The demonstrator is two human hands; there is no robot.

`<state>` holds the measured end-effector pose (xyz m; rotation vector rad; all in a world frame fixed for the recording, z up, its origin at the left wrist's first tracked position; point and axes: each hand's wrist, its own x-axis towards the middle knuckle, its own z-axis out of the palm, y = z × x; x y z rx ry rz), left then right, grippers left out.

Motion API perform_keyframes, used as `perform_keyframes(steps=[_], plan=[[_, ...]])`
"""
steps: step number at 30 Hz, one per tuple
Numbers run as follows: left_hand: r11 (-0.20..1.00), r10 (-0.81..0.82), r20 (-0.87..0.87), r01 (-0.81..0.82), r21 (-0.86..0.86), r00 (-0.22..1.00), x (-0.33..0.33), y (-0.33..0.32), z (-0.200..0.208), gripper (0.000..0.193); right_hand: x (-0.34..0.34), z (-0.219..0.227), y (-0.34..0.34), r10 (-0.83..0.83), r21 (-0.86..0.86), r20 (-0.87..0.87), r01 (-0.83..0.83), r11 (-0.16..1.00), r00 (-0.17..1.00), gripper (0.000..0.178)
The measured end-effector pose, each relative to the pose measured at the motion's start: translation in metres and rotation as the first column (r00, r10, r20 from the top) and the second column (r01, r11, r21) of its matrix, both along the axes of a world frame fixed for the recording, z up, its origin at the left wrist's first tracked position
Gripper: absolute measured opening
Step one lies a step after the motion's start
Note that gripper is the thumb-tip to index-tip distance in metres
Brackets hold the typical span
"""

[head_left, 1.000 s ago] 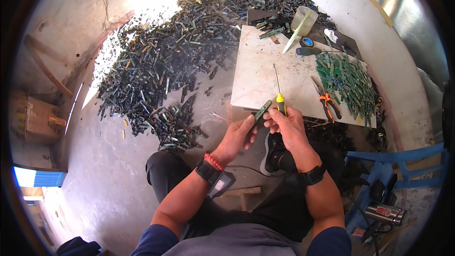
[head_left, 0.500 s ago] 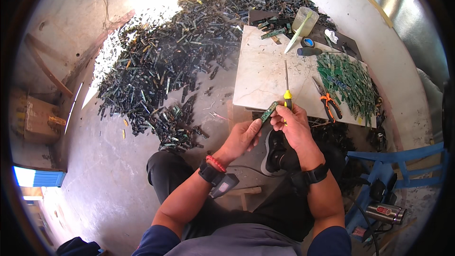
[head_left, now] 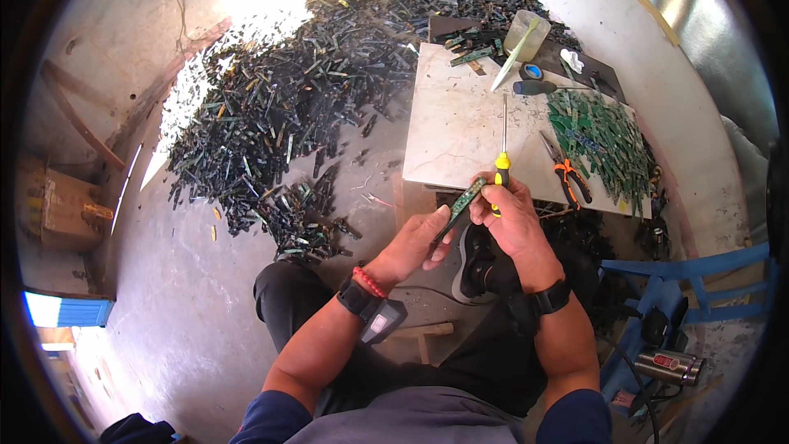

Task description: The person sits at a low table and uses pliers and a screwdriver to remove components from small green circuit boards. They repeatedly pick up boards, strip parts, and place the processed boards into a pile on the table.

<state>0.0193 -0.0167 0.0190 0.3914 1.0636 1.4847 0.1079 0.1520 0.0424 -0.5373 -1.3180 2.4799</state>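
A narrow green circuit board strip (head_left: 466,199) slants up between my two hands. My left hand (head_left: 417,240) is closed on its lower end, thumb along the top. The fingers of my right hand (head_left: 511,220) pinch near its upper end. That same hand also grips a screwdriver (head_left: 502,166) with a yellow and black handle, its shaft pointing up and away over the board's near edge. Orange-handled pliers (head_left: 569,182) lie to the right of the screwdriver. Beside them, a heap of green circuit board strips (head_left: 598,144) covers the right side of the pale board (head_left: 460,136).
A large pile of dark strips (head_left: 271,107) spreads over the floor at left and back. At the board's far side are a dark-handled screwdriver (head_left: 536,88), a tape roll (head_left: 532,72) and a plastic container (head_left: 526,37). A blue chair (head_left: 699,288) stands at right, near a metal flask (head_left: 670,367).
The strip has turned slightly in my hands, and more of its length shows. The screwdriver's tip has swung a little to the right. Both hands keep their hold.
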Motion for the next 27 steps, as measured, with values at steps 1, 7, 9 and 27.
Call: perform_keyframes(steps=[1, 7, 9, 27], plan=[[1.0, -0.006, 0.074, 0.006, 0.004, 0.997, 0.0, -0.002, 0.0, 0.049, 0.0, 0.002, -0.002, 0.0, -0.022, -0.015, 0.0, 1.0, 1.0, 0.017], [0.994, -0.078, 0.44, 0.037, 0.101, 0.894, 0.004, -0.011, 0.004, 0.048, -0.001, -0.001, -0.012, 0.008, -0.176, -0.077, -0.021, 0.984, 0.997, 0.018], [0.994, -0.071, 0.486, 0.021, 0.108, 0.871, 0.007, -0.012, 0.0, 0.047, -0.001, -0.006, -0.012, 0.031, -0.186, -0.078, -0.045, 0.981, 0.996, 0.019], [0.998, 0.06, 0.172, -0.056, -0.024, 0.983, 0.007, -0.003, -0.008, 0.043, 0.003, 0.007, 0.004, 0.095, 0.134, 0.174, -0.119, 0.984, 0.98, 0.018]])
